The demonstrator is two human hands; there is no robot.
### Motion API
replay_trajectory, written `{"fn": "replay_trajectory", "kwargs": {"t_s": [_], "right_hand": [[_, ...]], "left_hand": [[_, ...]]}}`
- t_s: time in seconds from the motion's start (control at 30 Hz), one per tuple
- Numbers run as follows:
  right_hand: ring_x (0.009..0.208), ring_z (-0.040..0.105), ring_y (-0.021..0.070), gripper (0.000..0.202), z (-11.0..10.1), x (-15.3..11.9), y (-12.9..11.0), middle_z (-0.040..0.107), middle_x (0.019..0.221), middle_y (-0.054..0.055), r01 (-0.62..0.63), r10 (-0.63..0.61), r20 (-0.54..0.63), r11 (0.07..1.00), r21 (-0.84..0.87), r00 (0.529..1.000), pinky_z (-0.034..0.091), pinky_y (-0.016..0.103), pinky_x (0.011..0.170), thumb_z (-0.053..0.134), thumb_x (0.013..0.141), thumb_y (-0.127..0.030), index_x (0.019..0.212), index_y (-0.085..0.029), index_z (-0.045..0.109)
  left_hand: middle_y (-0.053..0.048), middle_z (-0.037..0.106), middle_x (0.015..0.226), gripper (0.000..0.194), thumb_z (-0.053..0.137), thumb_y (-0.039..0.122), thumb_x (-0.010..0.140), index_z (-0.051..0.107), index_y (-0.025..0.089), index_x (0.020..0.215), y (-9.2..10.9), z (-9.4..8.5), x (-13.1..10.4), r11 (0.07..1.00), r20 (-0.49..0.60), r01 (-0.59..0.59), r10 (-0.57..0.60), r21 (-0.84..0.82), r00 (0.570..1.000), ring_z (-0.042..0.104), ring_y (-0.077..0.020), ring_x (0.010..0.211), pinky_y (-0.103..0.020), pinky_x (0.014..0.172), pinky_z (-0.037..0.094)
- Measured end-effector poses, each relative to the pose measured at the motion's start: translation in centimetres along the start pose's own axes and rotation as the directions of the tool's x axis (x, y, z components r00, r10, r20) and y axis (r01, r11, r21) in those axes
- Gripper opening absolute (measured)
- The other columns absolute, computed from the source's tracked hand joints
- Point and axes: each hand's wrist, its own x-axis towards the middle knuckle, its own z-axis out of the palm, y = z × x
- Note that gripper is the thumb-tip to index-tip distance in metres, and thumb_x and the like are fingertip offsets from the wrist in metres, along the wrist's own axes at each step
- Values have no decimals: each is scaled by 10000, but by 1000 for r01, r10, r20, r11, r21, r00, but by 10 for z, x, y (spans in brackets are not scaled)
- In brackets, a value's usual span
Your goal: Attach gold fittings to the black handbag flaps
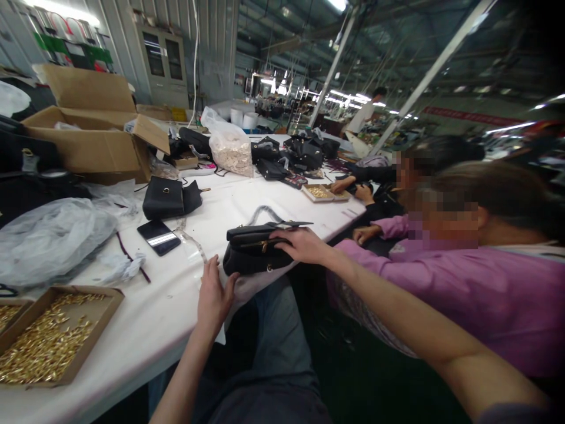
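Note:
A black handbag (pixel 247 256) sits at the table's front edge, its zip side facing me. Its grey-wrapped handle (pixel 265 210) stands up behind the flap. My right hand (pixel 304 244) grips the bag's right end, fingers bent over its upper part close to the gold zip pull (pixel 264 246). Beside the lower left corner is my left hand (pixel 215 294), thumb and fingers apart, the thumb touching or very near the bag. A second black bag (pixel 163 198) stands on the table farther back, with a black phone (pixel 159 237) lying in front of it.
Cardboard trays of small gold metal pieces (pixel 57 335) lie at front left, beside clear plastic bags (pixel 53 235). An open carton (pixel 88 141) stands behind. More black bags (pixel 304 150) are piled at the back. A person in a pink top (pixel 441 288) sits close on my right.

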Motion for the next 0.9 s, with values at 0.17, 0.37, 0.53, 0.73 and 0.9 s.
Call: {"fn": "replay_trajectory", "kwargs": {"t_s": [0.17,0.37,0.53,0.73,0.9], "right_hand": [[691,660,176,283,11,2,-4,727,774,-48,-278,326,-154,923,268,933,448,286,672,741,943,-294,1217,-238,694],[820,689,192,217,11,3,-30,784,896,28,-336,345,16,902,270,939,465,299,771,648,900,-175,1033,-223,813],[637,592,154,468,-10,18,-67,720,758,-8,-363,164,383,763,535,909,395,258,576,689,755,-162,1204,-188,817],[681,640,151,434,-11,36,-100,776,835,34,-466,100,478,461,755,873,440,224,572,651,641,-98,1048,-162,787],[842,751,227,313,3,63,-110,841,967,73,-279,-13,516,829,484,856,531,260,719,763,681,-62,975,-164,793]], "left_hand": [[-201,562,1462,599,703,492,1057,503,209,1544,4,-3,-2,997,-197,4,-20,-78,980,647,-352,1273,-541,1027,628],[-164,632,1392,334,663,377,1090,633,217,1382,23,2,-17,992,-91,-124,124,5,988,612,-354,1359,-571,1141,571],[-169,620,1443,457,709,323,1061,557,227,1481,60,13,-37,990,106,-140,141,-24,984,613,-352,1374,-564,1180,553],[-272,464,1628,736,754,286,1043,374,158,1660,95,1,-66,964,-188,-170,210,206,959,460,-421,1550,-641,1264,459],[-215,490,1674,626,711,170,1048,488,233,1630,99,-11,-77,864,-129,-318,393,392,910,440,-409,1586,-612,1270,414]]}}
